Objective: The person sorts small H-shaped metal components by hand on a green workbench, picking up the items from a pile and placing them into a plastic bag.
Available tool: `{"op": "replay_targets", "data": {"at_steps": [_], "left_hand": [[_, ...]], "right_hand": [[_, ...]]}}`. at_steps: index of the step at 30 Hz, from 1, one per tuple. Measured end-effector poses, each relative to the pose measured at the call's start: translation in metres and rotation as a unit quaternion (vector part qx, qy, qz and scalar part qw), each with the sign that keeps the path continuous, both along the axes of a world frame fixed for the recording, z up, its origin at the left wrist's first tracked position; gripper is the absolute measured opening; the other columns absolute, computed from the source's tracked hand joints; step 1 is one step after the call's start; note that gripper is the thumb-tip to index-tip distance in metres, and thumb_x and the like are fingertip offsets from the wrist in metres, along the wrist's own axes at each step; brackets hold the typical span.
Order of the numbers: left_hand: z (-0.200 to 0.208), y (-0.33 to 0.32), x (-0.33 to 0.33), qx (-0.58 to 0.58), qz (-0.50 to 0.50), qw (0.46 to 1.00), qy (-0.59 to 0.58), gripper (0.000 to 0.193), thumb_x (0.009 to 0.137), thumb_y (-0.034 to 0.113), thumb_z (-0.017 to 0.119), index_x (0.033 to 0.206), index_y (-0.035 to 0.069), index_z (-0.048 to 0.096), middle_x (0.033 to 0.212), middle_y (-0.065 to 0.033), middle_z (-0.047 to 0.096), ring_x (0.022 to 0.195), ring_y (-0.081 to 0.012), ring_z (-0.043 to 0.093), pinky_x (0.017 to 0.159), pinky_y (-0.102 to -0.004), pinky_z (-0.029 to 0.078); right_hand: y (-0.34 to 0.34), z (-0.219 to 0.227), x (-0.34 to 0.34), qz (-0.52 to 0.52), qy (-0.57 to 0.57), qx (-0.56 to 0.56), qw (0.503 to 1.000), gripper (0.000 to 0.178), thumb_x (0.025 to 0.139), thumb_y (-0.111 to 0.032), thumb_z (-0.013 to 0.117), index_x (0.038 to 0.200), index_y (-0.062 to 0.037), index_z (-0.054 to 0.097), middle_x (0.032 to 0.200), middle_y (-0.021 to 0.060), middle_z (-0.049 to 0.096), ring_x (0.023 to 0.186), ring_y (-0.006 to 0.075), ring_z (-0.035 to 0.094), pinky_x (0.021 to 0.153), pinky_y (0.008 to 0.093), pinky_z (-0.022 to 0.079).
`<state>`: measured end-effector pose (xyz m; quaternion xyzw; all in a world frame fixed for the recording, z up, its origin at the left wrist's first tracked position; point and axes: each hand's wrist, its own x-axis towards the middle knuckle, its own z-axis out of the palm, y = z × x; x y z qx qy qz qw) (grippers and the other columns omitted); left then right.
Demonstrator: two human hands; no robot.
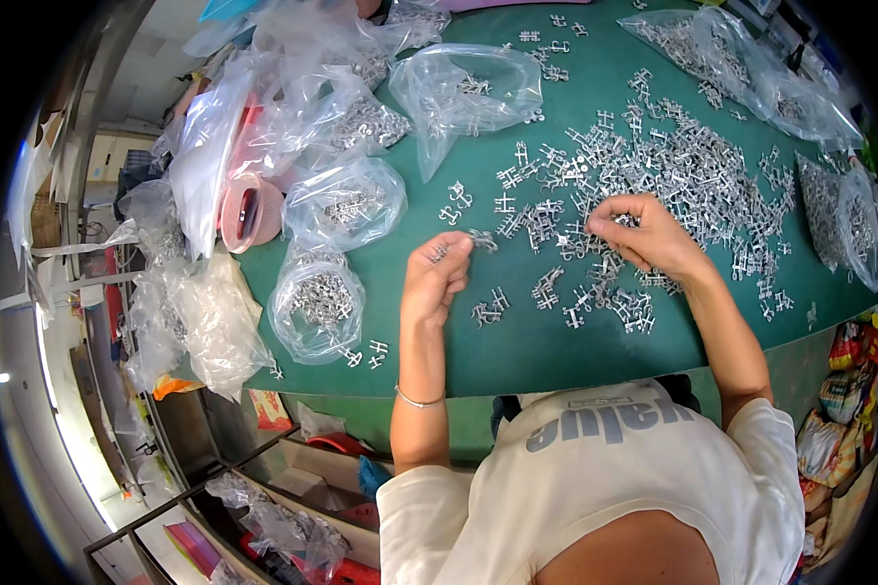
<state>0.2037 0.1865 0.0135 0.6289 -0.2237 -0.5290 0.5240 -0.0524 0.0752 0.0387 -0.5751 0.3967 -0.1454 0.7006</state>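
Note:
My left hand (pixel 435 281) is closed, with thumb and forefinger pinching a few small silver metal pieces (pixel 482 239) that stick out to the right. More of the same metal shows between its curled fingers. At the near edge of a large loose pile of H-shaped silver metal pieces (pixel 698 175), my right hand (pixel 650 234) has its fingertips pressed together in a pinch. Whatever those fingers hold is too small to make out. Little clusters of pieces (pixel 490 307) lie on the green table (pixel 410 366) between and below the hands.
On the left stand open clear plastic bags of metal pieces (pixel 322 297), with a pink basket (pixel 251 212) behind them. Another open bag (pixel 463 88) lies at the far middle. Filled bags (pixel 839 219) line the right side. Below the table's left edge are shelves (pixel 302 468) with bags.

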Motion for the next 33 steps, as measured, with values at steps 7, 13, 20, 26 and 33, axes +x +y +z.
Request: {"op": "replay_targets", "data": {"at_steps": [7,13,20,26,33], "left_hand": [[-0.019,0.003,-0.001,-0.020,0.031,0.966,-0.254,0.011,0.080,0.006,0.065,0.087,-0.002,0.062,0.063,0.0061,0.050,0.054,-0.0001,0.038,0.046,-0.0170,0.027],[-0.017,0.004,-0.004,0.000,0.084,0.992,-0.093,0.012,0.083,0.010,0.063,0.086,-0.001,0.060,0.064,0.0054,0.048,0.053,-0.0008,0.035,0.043,-0.0161,0.024],[0.003,0.006,-0.016,-0.007,0.057,0.983,0.176,0.012,0.086,0.011,0.059,0.089,-0.001,0.057,0.066,0.0046,0.043,0.053,-0.0023,0.032,0.041,-0.0162,0.024],[0.021,0.011,-0.037,-0.070,0.063,0.990,0.101,0.012,0.086,0.010,0.059,0.089,-0.002,0.059,0.068,0.0031,0.047,0.052,-0.0017,0.033,0.042,-0.0164,0.024],[0.043,0.014,-0.059,-0.095,0.052,0.993,-0.042,0.014,0.085,0.009,0.059,0.094,-0.002,0.062,0.063,0.0053,0.049,0.051,-0.0009,0.040,0.043,-0.0158,0.031]], "right_hand": [[0.007,-0.003,0.008,0.002,-0.016,0.015,1.000,0.017,0.084,-0.020,0.061,0.085,-0.0031,0.062,0.061,0.0010,0.050,0.036,0.0016,0.035,0.031,0.0192,0.024],[0.014,-0.021,0.027,0.030,-0.049,-0.272,0.961,0.019,0.079,-0.018,0.066,0.088,-0.0017,0.064,0.068,0.0032,0.060,0.046,0.0093,0.046,0.045,0.0249,0.039],[0.027,-0.002,0.062,0.067,0.054,-0.256,0.963,0.030,0.074,-0.020,0.069,0.099,-0.0031,0.064,0.076,0.0145,0.063,0.061,0.0193,0.057,0.058,0.0307,0.045],[0.028,-0.029,0.068,0.029,-0.076,-0.293,0.953,0.023,0.078,-0.018,0.066,0.092,0.0003,0.062,0.068,0.0062,0.058,0.056,0.0127,0.053,0.051,0.0272,0.042],[0.031,0.005,0.055,0.003,-0.105,0.034,0.994,0.016,0.084,-0.016,0.062,0.084,-0.0004,0.059,0.055,-0.0028,0.048,0.039,0.0002,0.038,0.033,0.0186,0.024]]}}
